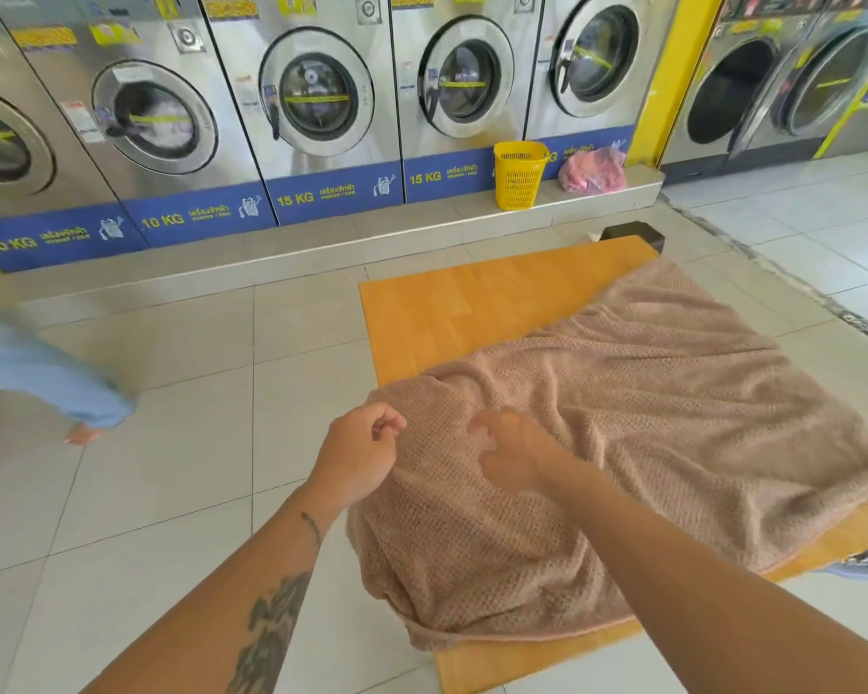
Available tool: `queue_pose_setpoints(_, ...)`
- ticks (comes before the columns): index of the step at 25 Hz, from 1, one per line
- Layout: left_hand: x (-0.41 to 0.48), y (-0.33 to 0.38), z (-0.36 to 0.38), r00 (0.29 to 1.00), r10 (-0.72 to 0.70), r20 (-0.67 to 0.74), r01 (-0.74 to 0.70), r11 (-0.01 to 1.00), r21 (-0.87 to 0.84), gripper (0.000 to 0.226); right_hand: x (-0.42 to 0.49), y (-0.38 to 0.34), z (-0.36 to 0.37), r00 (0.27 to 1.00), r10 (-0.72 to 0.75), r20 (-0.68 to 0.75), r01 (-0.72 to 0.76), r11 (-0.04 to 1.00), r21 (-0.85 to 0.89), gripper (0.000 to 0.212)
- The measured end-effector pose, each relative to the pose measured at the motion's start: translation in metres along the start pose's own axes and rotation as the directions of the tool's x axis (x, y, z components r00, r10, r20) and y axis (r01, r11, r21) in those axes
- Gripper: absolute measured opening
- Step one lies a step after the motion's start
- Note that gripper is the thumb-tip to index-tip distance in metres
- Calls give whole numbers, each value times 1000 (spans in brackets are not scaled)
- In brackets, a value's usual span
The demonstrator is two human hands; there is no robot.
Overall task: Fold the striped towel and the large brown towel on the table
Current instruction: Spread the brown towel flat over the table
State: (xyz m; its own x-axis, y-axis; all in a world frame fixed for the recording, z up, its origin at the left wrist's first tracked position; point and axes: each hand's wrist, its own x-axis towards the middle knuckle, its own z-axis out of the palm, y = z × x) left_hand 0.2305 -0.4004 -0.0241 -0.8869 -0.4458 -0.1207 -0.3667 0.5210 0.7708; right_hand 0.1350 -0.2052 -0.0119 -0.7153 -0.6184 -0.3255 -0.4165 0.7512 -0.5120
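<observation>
Brown towel [647, 418] lies spread, rumpled and unfolded over the wooden bench [472, 303]; folding looks barely begun. At its left edge the left hand [357, 453] curls its grip, and the right hand [512, 453] beside it does likewise. Whether either pinches cloth I cannot tell. One towel and two hands show; no striped towel is in view.

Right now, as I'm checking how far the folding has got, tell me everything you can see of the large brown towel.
The large brown towel is a pinkish-brown, waffle-textured cloth. It lies unfolded and wrinkled across the wooden table, covering the near and right part and spilling over the left edge. The left hand curls at its left corner and seems to pinch it. The blurred right hand is over the cloth beside it, grip unclear.
</observation>
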Motion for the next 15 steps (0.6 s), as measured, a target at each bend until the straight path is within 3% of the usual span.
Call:
queue_pose_setpoints(6,68,1,-2,1000,-5,30,5,1000,-4,27,59,-25,-32,999,36,-35,-37,999,-34,54)
queue_pose_setpoints(8,99,-9,1,998,3,69,-9,996,91,22,88,-33,-33,995,91,-46,-94,993,-74,49)
queue_pose_setpoints(11,132,-30,5,965,8,263,-108,924,367,39,129,-44,-22,981,181,-75,-192,963,-189,46)
queue_pose_setpoints(13,150,-36,5,906,-27,422,-195,858,475,55,157,-52,-11,970,238,-48,-241,928,-285,59)
queue_pose_setpoints(15,160,-31,3,846,-113,522,-202,837,509,45,176,-55,-2,952,304,38,-257,860,-441,66)
